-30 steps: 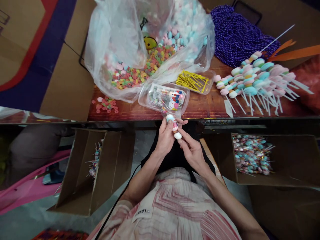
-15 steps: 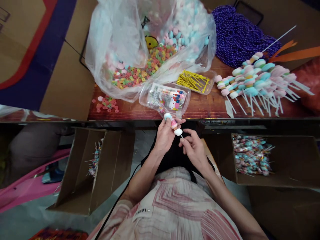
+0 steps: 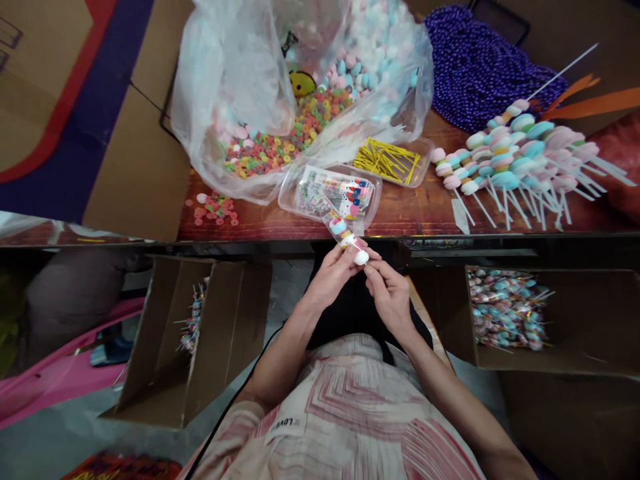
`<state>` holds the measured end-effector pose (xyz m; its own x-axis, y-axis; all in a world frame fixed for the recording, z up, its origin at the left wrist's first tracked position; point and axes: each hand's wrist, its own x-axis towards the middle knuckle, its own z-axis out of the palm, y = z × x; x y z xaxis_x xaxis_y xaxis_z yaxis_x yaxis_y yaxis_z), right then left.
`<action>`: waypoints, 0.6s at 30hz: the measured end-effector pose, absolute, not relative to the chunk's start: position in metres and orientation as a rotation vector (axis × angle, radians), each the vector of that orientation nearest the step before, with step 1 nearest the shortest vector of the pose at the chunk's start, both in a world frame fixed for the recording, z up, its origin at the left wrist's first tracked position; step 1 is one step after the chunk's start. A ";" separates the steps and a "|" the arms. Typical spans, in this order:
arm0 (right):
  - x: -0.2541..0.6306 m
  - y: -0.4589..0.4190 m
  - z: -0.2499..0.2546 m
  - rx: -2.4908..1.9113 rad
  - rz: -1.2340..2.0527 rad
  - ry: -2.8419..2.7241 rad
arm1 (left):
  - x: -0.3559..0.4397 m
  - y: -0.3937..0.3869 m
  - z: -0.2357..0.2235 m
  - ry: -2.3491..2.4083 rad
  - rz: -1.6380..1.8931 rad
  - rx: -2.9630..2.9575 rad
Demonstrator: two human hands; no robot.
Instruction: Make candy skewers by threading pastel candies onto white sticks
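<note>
Candy skewer (image 3: 349,240) held just off the near edge of the worktop (image 3: 400,213), in front of the person's body. The skewer's long axis runs obliquely, its far end, sheathed in a clear wrapper, pointing up and to the left over a clear tray of printed wrappers (image 3: 333,195), its near end ending in a white candy at the fingertips. The left hand (image 3: 333,273) is closed about the skewer from below, fingers pinched beside the white candy; the right hand (image 3: 390,293) is pinched shut on the stick end just right of that candy, so that both hands meet at the same point, the left marginally nearer the candies.

On the worktop, a large clear bag of loose candy (image 3: 300,100) is seen at the far left, a tray of yellow ties (image 3: 387,160) behind the wrapper tray, and a heap of finished skewers (image 3: 520,160) towards the right edge, with purple beads (image 3: 480,67) at the far right corner. A few loose sweets (image 3: 215,208) lie near the left edge. Below the worktop, a cardboard box of wrapped skewers (image 3: 505,317) stands to the right and another box (image 3: 195,333) to the left. Nothing lies between the hands and the wrapper tray.
</note>
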<state>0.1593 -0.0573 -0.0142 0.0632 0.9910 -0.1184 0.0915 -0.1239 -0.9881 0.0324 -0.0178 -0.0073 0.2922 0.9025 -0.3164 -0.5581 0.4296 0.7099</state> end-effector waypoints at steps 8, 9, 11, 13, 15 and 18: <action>0.169 -0.060 -0.012 -1.399 1.351 -1.274 | 0.013 0.003 -0.006 0.946 1.232 0.425; 0.170 -0.060 -0.011 -1.396 1.372 -1.287 | 0.013 0.004 -0.005 0.965 1.235 0.409; 0.172 -0.059 -0.007 -1.387 1.441 -1.278 | 0.015 0.004 -0.004 1.005 1.252 0.380; 0.176 -0.057 -0.002 -1.353 1.559 -1.228 | 0.015 0.002 -0.004 1.033 1.272 0.363; 0.180 -0.055 0.001 -1.303 1.698 -1.132 | 0.016 0.001 -0.005 1.038 1.292 0.360; 0.184 -0.052 0.003 -1.244 1.877 -0.942 | 0.017 0.001 -0.007 1.019 1.352 0.337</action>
